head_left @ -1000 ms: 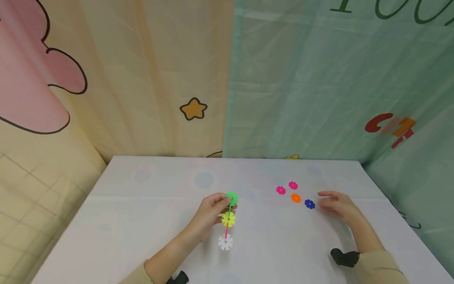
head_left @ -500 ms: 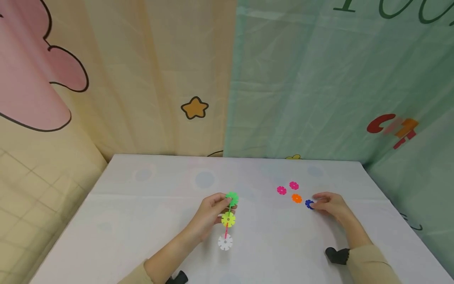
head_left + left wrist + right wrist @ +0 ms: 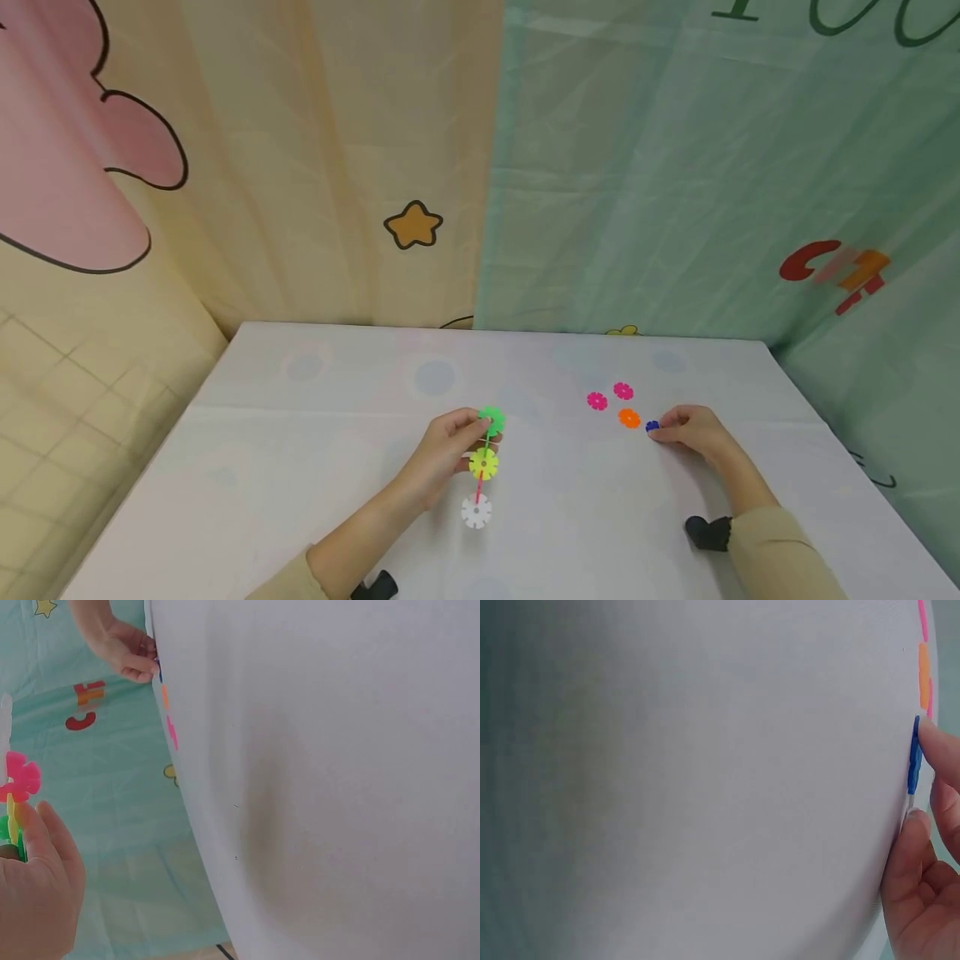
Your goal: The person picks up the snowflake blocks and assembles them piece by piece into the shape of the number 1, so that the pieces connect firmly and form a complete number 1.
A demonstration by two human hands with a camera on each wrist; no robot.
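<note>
My left hand (image 3: 453,446) holds a chain of interlocking notched discs by its top end, a green disc (image 3: 492,419). Below that a second green disc stands edge-on, then come a yellow disc (image 3: 483,463), an edge-on pink disc (image 3: 24,776) and a white disc (image 3: 476,512) at the bottom. Over on the right, my right hand (image 3: 693,429) pinches a blue disc (image 3: 914,756) between thumb and finger, close over the table. Part of the blue disc is hidden by the fingers in the head view.
An orange disc (image 3: 629,418) lies just left of the blue one. Two pink discs, one nearer (image 3: 597,402) and one farther (image 3: 623,391), lie behind it. The white-covered table (image 3: 337,375) ends at a hanging curtain (image 3: 637,208).
My right hand has moved left onto the blue disc and now pinches it; the disc shows narrower, tipped from lying flat. The left hand and its chain stay in place.
</note>
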